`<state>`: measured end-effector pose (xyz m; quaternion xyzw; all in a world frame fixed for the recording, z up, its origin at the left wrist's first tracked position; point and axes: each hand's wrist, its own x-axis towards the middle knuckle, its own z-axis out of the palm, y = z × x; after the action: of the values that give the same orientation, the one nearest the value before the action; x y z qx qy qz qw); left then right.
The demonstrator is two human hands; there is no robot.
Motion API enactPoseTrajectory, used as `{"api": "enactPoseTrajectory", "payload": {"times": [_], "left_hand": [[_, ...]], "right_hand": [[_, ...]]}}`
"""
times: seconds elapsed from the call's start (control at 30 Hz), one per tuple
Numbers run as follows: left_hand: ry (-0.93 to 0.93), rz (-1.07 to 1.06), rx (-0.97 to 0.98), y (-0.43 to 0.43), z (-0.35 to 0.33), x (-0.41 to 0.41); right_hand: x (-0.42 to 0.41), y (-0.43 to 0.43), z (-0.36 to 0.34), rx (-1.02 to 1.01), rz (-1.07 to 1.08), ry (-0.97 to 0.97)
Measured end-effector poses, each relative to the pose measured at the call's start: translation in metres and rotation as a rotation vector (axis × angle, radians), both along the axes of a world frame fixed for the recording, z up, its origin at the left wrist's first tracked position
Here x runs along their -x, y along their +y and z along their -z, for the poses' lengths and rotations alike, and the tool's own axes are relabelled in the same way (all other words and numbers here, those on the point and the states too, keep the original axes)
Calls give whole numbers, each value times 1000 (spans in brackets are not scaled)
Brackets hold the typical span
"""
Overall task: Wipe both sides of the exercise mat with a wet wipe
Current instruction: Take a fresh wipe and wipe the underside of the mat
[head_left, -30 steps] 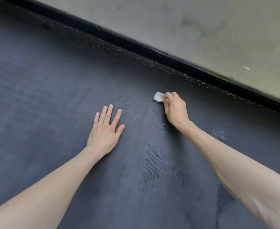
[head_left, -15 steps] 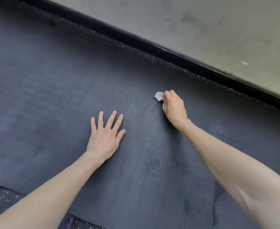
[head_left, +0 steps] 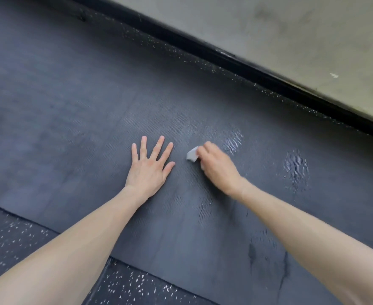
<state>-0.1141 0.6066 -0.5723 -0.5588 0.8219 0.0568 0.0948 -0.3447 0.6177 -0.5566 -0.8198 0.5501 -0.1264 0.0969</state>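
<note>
STEP: wipe exercise mat (head_left: 71, 106) | left grip (head_left: 148, 170): flat, empty, bracing | right grip (head_left: 218, 170): pinches wet wipe (head_left: 192, 155) | TIP: overlap strokes, even pressure

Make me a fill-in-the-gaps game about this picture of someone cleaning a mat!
1. The left hand lies ____ on the mat, fingers spread.
2. The right hand pinches a small white ____.
3. Shiny wet patches show on the mat to the ____ of the right hand.

Missing words: flat; wipe; right.
</note>
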Motion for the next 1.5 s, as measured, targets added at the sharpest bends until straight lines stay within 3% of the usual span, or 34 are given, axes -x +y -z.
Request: {"api": "enactPoseTrajectory", "payload": {"times": [0.13,0.23,0.33,0.47,0.6,0.67,0.8,0.87,0.97,1.1,1.27,1.33,1.5], "left_hand": [[56,-1,4,7,1,-9],[51,7,5,12,3,-17],[41,-3,-12,12,0,-13],[27,-3,-16,11,0,-13],[8,5,-21,11,0,-12],[18,2,-31,10,-2,-11],[52,29,-38,23,-4,-19],[47,43,-33,33,-3,-22],[54,24,-28,35,0,-21],[37,27,-42,34,-1,-19],[52,0,-53,41,-7,-16],[59,8,-66,50,-9,-20],[59,24,-117,56,-13,-29]], "right_hand": [[53,-38,-7,1,390,103],[52,-36,-7,9,442,76],[12,-7,-4,47,349,-25],[-54,50,3,7,-35,-105],[-59,58,4,-49,-214,-44],[-36,38,0,-33,-124,-32],[30,-4,-10,-47,275,49],[32,-4,-9,-41,335,68],[-10,25,-7,-3,249,11],[-65,87,-6,-50,-72,-127],[-74,109,-4,-110,-263,-65],[-56,88,-7,-79,-177,-16],[8,44,-14,-102,304,33]]}}
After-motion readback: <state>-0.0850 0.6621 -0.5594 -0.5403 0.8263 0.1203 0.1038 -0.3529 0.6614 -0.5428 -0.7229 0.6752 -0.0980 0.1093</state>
